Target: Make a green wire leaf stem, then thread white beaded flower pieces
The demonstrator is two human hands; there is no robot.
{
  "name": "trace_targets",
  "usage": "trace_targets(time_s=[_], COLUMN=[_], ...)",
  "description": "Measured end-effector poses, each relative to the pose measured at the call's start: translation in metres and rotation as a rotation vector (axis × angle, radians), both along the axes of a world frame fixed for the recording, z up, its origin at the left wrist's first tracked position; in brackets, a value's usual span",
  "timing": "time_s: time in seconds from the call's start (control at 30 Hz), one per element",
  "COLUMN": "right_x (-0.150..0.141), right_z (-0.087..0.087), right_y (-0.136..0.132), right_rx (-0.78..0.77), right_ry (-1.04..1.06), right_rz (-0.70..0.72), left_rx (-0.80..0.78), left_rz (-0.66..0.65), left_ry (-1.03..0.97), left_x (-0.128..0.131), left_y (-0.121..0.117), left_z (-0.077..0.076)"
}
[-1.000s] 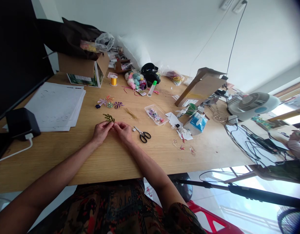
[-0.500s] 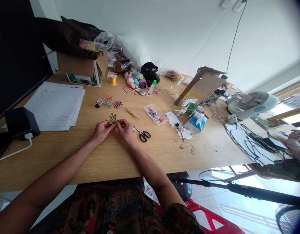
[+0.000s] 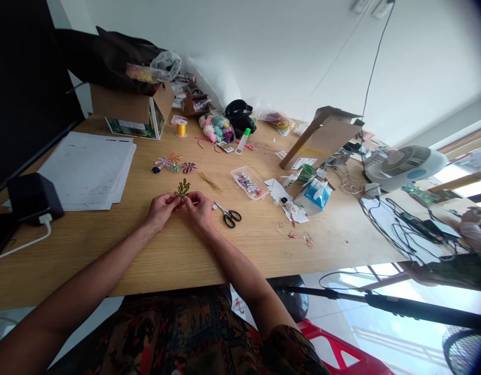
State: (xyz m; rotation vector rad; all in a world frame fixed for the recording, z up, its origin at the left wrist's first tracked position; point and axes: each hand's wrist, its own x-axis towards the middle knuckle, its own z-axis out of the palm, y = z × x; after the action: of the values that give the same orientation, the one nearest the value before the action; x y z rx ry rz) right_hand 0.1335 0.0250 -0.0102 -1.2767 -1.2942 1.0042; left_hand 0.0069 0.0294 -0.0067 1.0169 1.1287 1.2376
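Green leaf sprig pinched at its base, tip toward the far side.
I find its long axis running near to far, leaning slightly right, leaflets spreading to both sides. My left hand grips narrowly, thumb against finger, at the base; my right hand is closed there too, the stem hidden by my fingers. The sprig stands above the table, nearer than the small flowers, left of the scissors.
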Motion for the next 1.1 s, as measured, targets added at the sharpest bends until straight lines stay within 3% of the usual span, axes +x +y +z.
trace_targets(time_s=[0.27,0.73,1.0,1.1], right_x=[0.002,0.002,0.0,0.001], right_z=[0.002,-0.005,0.003,0.002], right_y=[0.004,0.007,0.005,0.006], right_rx=[-0.07,-0.074,-0.115,-0.109], right_ry=[0.016,-0.045,-0.102,-0.073], right_rz=[0.033,-0.024,-0.069,-0.051], left_rx=[0.073,0.091,0.211,0.198], left_rz=[-0.045,0.013,0.073,0.048], left_ry=[0.098,0.159,0.32,0.295], left_x=[0.002,0.002,0.001,0.001], left_y=[-0.001,0.0,0.002,0.003], left_z=[-0.004,-0.008,-0.017,-0.017])
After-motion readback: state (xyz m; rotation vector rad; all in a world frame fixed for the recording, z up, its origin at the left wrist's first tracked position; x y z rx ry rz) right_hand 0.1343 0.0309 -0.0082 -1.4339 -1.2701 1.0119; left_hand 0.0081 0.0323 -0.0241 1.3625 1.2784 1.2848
